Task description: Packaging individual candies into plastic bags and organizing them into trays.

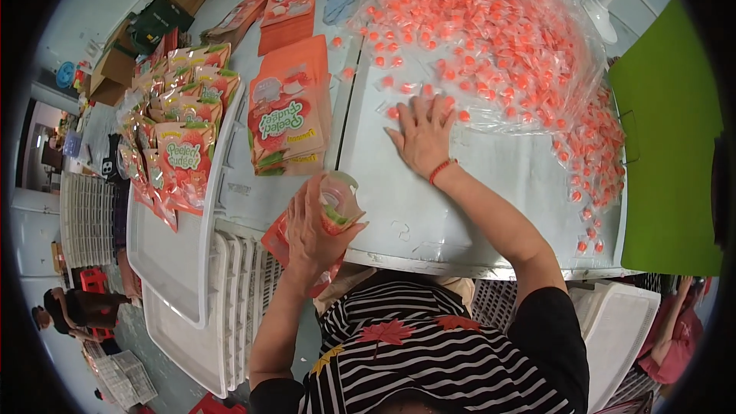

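Observation:
My left hand (304, 231) is wrapped round a red printed candy pouch (333, 224) at the table's near edge. The pouch's mouth is spread, and a clear round plastic piece shows at the opening; how deep it sits I cannot tell. My right hand (423, 140), with a red cord bracelet on the wrist, rests palm down on the tabletop with its fingers spread. Its fingertips touch or lie beside loose wrapped red candies (462, 116). Just beyond them spreads a large heap of the same candies (506, 54), partly under a clear plastic sheet or bag.
Flat pouches (287, 107) lie stacked left of the table seam, with another stack (289, 11) behind. Filled pouches (182, 157) crowd a white tray (170, 261) at the left. A green panel (667, 153) borders the right side. Other people stand at lower left and lower right.

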`<action>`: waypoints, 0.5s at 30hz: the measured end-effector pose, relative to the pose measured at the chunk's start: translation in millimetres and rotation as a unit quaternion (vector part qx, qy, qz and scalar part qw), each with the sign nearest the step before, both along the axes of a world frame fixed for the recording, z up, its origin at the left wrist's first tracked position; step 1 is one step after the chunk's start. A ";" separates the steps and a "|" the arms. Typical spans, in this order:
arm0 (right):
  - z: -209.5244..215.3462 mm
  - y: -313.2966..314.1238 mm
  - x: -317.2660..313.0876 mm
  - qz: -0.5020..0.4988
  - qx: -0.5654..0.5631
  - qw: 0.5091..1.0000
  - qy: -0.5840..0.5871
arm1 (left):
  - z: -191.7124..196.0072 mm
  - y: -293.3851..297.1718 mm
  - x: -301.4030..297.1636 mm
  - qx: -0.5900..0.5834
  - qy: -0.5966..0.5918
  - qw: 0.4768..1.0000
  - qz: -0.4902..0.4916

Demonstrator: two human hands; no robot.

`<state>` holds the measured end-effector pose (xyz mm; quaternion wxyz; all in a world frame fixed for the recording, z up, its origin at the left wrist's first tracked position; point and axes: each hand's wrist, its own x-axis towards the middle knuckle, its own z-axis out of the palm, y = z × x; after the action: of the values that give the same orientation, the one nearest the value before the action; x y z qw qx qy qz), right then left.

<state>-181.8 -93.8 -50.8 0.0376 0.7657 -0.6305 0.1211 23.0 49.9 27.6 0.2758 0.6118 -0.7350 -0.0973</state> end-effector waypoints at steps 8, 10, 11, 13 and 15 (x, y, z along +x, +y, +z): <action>-2.0 24.1 -44.0 0.154 0.075 0.880 -0.442 | -5.6 15.3 28.0 -0.014 0.047 0.997 0.056; 5.2 10.9 -68.7 0.104 0.092 0.832 -0.537 | -3.7 17.0 33.8 -0.009 0.063 0.996 0.065; 8.0 4.5 -80.0 0.056 0.102 0.770 -0.627 | -0.8 18.8 34.9 -0.011 0.074 0.994 0.075; -4.5 -6.4 -100.6 0.039 0.104 0.739 -0.665 | -2.6 16.9 35.8 0.004 0.078 0.993 0.090; -12.4 -7.8 -105.6 0.024 0.107 0.704 -0.701 | -5.0 17.4 39.5 0.002 0.073 0.993 0.092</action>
<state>-287.4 -101.5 -63.2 -0.5007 0.4738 -0.4649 0.5555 62.5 67.2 22.6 0.3355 0.6687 -0.6531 -0.1177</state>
